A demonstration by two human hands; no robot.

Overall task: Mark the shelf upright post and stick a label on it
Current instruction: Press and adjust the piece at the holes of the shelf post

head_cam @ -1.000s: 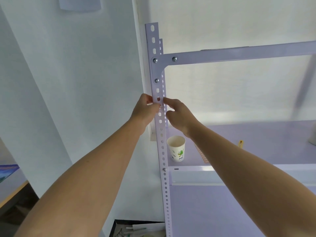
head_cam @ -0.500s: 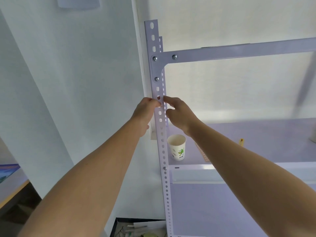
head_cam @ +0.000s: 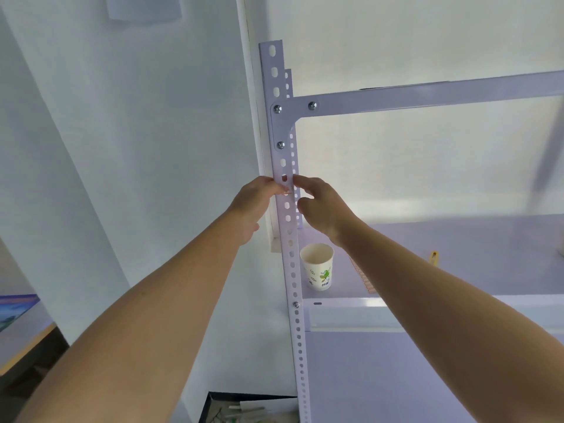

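Below the right hand [head_cam: 323, 206], a white paper cup with a green printed figure [head_cam: 317, 266] stands upright on the pale lilac shelf board [head_cam: 457, 257]; its visible inside looks empty. Low down, beneath both forearms, a dark open box [head_cam: 244, 407] holds white sheets and thin wiry bits too small to tell apart.

Between the two hands runs the pale lilac perforated metal shelf upright post [head_cam: 293, 279], a flat angle strip punched with a column of oval slots and fastened by shiny round bolts to a smooth horizontal beam [head_cam: 427, 94] above the hands. The left hand [head_cam: 254, 206] has its fingers curled, fingertips pinching a small, pale, glossy label [head_cam: 287, 193] against the post's left edge. The right hand is loosely curled, its forefinger and thumb touching the post's right edge at the same height; whether it grips the label cannot be told.

Compared with half a second earlier, both hands remain at the same slot of the post, barely shifted.
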